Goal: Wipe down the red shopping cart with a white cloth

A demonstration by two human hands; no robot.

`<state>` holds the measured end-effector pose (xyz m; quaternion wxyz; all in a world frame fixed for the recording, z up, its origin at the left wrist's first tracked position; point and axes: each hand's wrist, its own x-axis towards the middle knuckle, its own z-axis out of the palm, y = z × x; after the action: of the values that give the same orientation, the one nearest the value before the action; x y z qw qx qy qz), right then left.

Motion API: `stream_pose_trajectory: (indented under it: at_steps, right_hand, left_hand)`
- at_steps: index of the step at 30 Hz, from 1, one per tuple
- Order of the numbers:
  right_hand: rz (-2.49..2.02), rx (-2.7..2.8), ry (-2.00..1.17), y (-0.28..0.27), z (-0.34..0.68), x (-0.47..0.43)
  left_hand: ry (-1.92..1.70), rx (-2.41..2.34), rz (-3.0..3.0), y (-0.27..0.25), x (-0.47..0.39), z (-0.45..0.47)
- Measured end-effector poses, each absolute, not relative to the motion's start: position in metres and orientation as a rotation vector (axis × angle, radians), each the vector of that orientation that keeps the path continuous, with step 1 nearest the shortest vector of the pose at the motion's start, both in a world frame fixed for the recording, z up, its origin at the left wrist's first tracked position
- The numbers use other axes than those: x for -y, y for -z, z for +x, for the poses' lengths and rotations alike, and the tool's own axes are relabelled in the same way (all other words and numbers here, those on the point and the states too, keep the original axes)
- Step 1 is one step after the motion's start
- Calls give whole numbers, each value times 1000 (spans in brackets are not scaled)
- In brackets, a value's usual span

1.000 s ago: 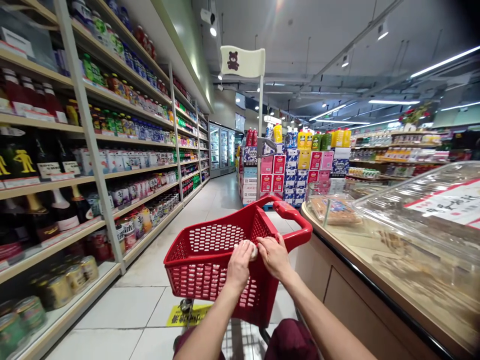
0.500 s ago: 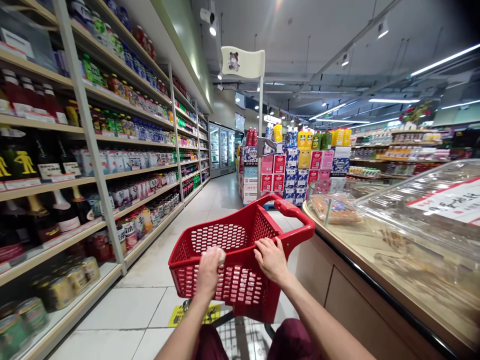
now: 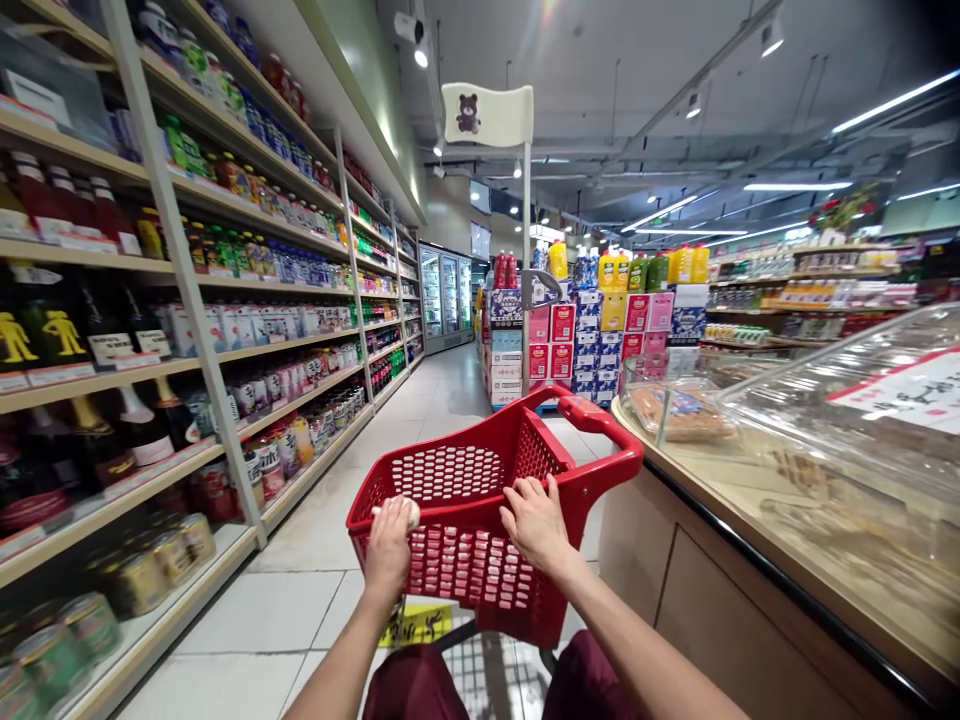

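Observation:
A red plastic shopping cart (image 3: 450, 515) with perforated walls stands sideways in front of me, its handle at the right. My left hand (image 3: 388, 545) is closed at the near rim, close to the cart's left corner, around a small whitish, rounded thing (image 3: 409, 514) whose kind I cannot make out. Over the same rim, nearer the handle, my right hand (image 3: 534, 518) has its fingers curled and grips the cart. Little of the basket's inside shows past the near wall.
Drink shelves (image 3: 285, 345) line the left side. At the right stands a wooden counter (image 3: 667, 560) with clear covers and packaged food. Stacked drink boxes (image 3: 562, 340) stand ahead, behind the cart's flag pole (image 3: 526, 220). White tiled floor (image 3: 427, 395) runs toward glass-door fridges (image 3: 444, 290).
My left hand has moved left along the near rim toward the cart's corner, with the whitish thing in it. The cart sits slightly farther right in view. My right hand keeps its grip.

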<state>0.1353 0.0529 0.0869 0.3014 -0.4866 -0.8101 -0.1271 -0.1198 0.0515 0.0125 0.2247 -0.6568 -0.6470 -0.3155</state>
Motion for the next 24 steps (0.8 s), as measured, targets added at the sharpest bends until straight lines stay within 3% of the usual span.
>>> stream_pose_trajectory:
  at_steps: [5, 11, 14, 19, 24]
  right_hand:
    - [-1231, 2170, 340, -78, 129, -55]
    - [-1183, 2099, 323, -75, 133, -52]
    - [-1233, 2022, 290, -74, 128, -48]
    - [-1201, 2013, 282, -69, 132, -46]
    - [-1179, 1944, 259, -65, 138, -48]
  left_hand:
    - [817, 1561, -2029, -16, -61, -83]
    - [979, 1721, -1793, -1, -52, -149]
    - [1034, 1768, -1704, 2, -52, -143]
    - [989, 1580, -2050, -10, -49, -121]
    - [1122, 1737, -1773, -14, -35, -164]
